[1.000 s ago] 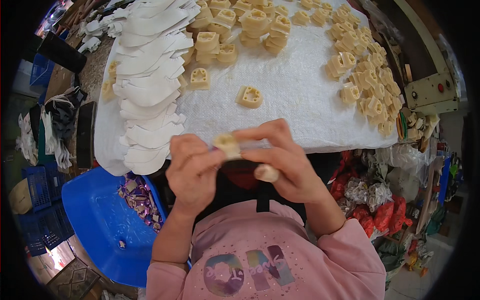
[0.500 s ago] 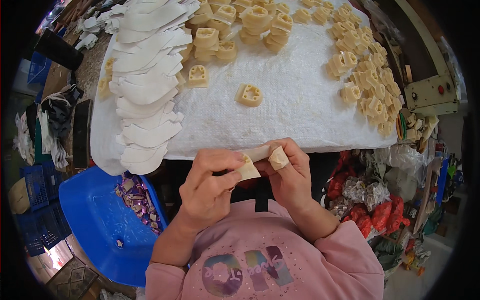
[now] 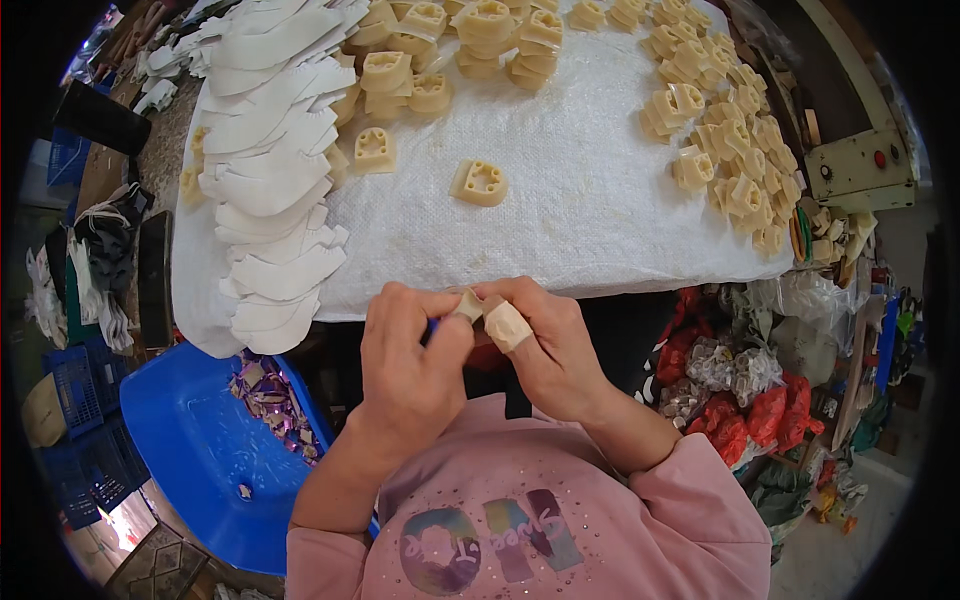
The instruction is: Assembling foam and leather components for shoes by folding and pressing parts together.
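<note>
Left hand: curled narrow, fingertips pinching the small cream piece from the 9 o'clock side.
Right hand: closed on the same piece from 3 o'clock, one fingertip wrapped in tan tape.
Piece location: between both hands, just off the near desk edge, above the lap.
Progress: judged mid-run; one piece in hand, plenty waiting.
Cream blocks: one loner at desk centre, another at 10 o'clock of it; heaps at 12 and 2 o'clock, too many and too overlapped to count.
White flat cutouts: long overlapping row at 10 o'clock, well over a dozen.
Blue bin: one, at 8 o'clock, foil-like scraps inside.
</note>
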Demonstrator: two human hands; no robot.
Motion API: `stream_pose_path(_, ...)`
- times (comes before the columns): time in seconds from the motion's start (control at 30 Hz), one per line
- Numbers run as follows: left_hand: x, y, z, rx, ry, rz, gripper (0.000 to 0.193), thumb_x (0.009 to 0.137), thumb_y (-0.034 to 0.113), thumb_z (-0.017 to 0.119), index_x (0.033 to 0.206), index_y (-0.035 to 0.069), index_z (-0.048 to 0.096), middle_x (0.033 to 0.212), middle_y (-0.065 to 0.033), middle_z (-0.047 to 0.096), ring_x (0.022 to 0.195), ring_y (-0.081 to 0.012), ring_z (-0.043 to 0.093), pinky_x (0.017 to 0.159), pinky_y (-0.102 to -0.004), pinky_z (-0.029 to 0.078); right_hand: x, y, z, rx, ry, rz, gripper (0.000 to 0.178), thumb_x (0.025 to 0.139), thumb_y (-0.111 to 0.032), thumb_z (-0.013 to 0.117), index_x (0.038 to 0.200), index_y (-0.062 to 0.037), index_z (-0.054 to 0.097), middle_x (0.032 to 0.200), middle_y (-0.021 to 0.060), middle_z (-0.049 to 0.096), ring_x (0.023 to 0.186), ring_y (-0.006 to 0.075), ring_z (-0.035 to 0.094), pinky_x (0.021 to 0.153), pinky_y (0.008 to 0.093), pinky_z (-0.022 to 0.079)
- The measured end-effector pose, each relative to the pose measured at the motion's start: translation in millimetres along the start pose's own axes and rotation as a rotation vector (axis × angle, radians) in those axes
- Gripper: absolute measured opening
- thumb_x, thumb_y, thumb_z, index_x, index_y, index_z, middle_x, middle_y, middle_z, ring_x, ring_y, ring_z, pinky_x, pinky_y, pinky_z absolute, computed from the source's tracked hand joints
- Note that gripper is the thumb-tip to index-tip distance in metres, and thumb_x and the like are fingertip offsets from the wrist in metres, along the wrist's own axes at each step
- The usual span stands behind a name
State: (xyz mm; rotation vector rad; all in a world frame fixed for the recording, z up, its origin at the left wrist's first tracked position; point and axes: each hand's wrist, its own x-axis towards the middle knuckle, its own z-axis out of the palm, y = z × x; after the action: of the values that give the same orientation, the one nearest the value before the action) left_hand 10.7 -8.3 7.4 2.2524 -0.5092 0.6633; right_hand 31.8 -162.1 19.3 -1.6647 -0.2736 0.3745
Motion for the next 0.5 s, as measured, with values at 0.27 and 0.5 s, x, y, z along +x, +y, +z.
stream_pose_path(0.27, -14, -2, 1, -0.801, 0.039, -0.385, 0.011, 0.081, -0.006, 0.060, 0.079, 0.001, 0.052, 0.092, -0.0139, 0.062, 0.078, -0.0182, 0.060, 0.071, -0.0284, 0.049, 24, 18, -29, 0.403, -0.308, 0.180, 0.024, 0.086, -0.016, 0.067, 0.099, 0.0008, 0.057, 0.087, 0.0057, 0.062, 0.080, 0.0094, 0.058, 0.071, 0.0233, 0.048)
stream_pose_path(0.5, -17, -6, -3, -0.585, -0.071, -0.266, 0.014, 0.081, -0.006, 0.063, 0.078, 0.000, 0.052, 0.097, -0.0146, 0.061, 0.088, -0.0189, 0.060, 0.076, -0.0283, 0.048, 31, 20, -26, 0.388, -0.397, 0.172, 0.028, 0.081, -0.010, 0.069, 0.103, 0.0010, 0.056, 0.086, 0.0072, 0.063, 0.075, 0.0108, 0.060, 0.067, 0.0240, 0.049)
